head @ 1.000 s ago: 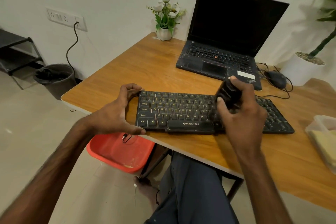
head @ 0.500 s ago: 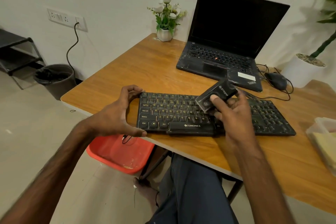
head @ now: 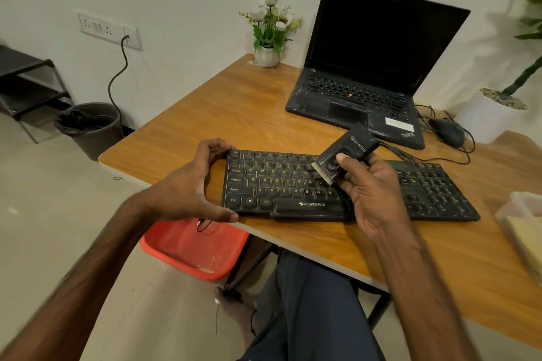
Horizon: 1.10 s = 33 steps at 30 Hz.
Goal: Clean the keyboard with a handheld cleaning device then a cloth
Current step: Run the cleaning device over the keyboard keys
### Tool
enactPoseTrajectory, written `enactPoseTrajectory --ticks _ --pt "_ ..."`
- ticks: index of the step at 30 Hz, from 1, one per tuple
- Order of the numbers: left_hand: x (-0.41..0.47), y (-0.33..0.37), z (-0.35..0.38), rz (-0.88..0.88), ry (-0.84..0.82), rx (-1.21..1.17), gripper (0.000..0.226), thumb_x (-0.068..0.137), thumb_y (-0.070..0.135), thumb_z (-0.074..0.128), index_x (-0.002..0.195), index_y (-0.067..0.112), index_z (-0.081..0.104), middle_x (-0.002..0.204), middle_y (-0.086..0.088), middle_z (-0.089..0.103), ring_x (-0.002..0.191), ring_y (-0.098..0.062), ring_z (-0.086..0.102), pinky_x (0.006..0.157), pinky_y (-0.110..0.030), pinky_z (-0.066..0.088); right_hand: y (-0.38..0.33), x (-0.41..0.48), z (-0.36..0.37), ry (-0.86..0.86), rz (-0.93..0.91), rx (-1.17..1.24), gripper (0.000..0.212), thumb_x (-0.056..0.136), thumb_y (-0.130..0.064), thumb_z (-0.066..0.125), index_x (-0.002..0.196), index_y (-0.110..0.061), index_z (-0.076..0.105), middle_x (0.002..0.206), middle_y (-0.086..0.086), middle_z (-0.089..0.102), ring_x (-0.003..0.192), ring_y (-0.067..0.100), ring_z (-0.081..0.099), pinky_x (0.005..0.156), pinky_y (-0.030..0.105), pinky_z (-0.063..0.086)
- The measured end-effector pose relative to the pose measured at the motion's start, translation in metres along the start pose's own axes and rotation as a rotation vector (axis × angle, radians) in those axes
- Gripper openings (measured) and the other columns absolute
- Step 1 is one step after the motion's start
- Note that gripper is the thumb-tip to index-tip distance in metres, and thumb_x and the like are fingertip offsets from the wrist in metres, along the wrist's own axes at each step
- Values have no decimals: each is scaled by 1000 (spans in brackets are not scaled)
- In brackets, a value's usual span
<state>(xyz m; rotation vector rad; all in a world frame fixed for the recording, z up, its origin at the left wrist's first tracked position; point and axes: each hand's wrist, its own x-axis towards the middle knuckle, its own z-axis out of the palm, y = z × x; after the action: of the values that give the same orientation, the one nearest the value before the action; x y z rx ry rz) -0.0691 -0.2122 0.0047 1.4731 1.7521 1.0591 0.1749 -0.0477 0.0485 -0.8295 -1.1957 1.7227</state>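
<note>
Black, with yellow lettering, the keyboard (head: 281, 184) lay along the near edge of the wooden table (head: 234, 114), across the middle of the frame. My left hand (head: 187, 187) gripped its left end, thumb on the near edge and fingers curled over the far one. My right hand (head: 372, 193) held the black cleaning device (head: 349, 149) just right of centre, thumb on its face. Its pale bristles tilted down toward the middle keys; whether they touched, I could not tell.
</note>
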Motion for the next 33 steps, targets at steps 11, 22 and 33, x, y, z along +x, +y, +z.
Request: enactPoseTrajectory --ticks 11,22,33 --pt "0 1 0 9 0 1 120 47 51 92 140 37 17 144 27 33 129 20 36 99 -3 36 10 -3 14 24 -574 -1103 57 86 -18 72 137 -13 46 124 5 62 102 9 59 74 13 49" --pt "-2 1 0 8 5 -3 121 47 51 92 139 40 16 145 27 32 130 21 35 102 -6 37 22 -31 48 -3 -454 -666 52 85 -18 75 131 -15 53 112 -11 63 87 -12 62 65 6 51" --pt "-1 2 1 13 20 23 122 46 55 92 140 40 15 146 27 33 131 16 38 104 -10 40 39 -27 63 -63 -592 -1010 53 88 -23 72 133 -15 47 115 -3 62 92 1 57 68 10 52"
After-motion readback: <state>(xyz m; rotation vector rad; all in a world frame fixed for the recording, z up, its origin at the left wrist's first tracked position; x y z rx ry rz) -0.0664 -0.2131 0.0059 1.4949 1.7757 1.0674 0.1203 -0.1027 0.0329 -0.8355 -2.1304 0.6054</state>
